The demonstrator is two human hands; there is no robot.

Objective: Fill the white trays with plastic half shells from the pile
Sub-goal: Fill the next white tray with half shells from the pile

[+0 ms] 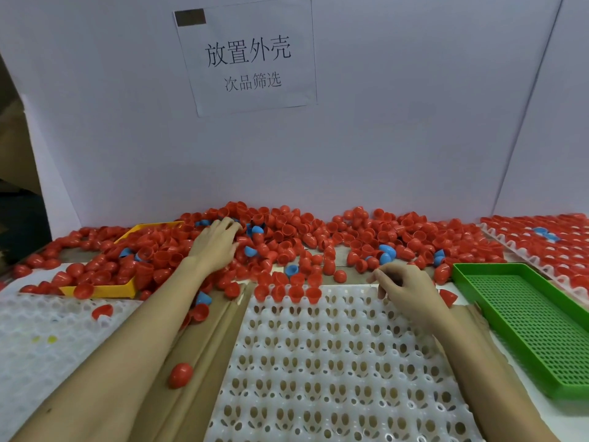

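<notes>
Now your left hand (214,244) reaches far forward into the pile of half shells (287,237), its fingers curled down among the red pieces; whether they actually grip one you cannot tell, since the fingertips are buried; blue half shells (251,250) lie just to the right of those fingers and a yellow tray (98,290), heaped with red pieces, sits to their left; your right hand (406,290) hovers over the far right corner of the middle white tray (334,362), its fingers bent and its thumb and forefinger drawn together, though nothing shows between them, so its hold is unclear too; just left of those fingers, four red half shells (288,293) stand in the tray's far row, and every other pocket of that tray shows bare; beyond the right fingertips the pile spreads along the white back wall (398,129), under a paper sign (248,55); a green perforated basket (522,320) lies just right of that hand; another white tray (47,339) rests beneath your left forearm, with one red shell (102,311) on it; a filled tray (548,240) sits far right.
</notes>
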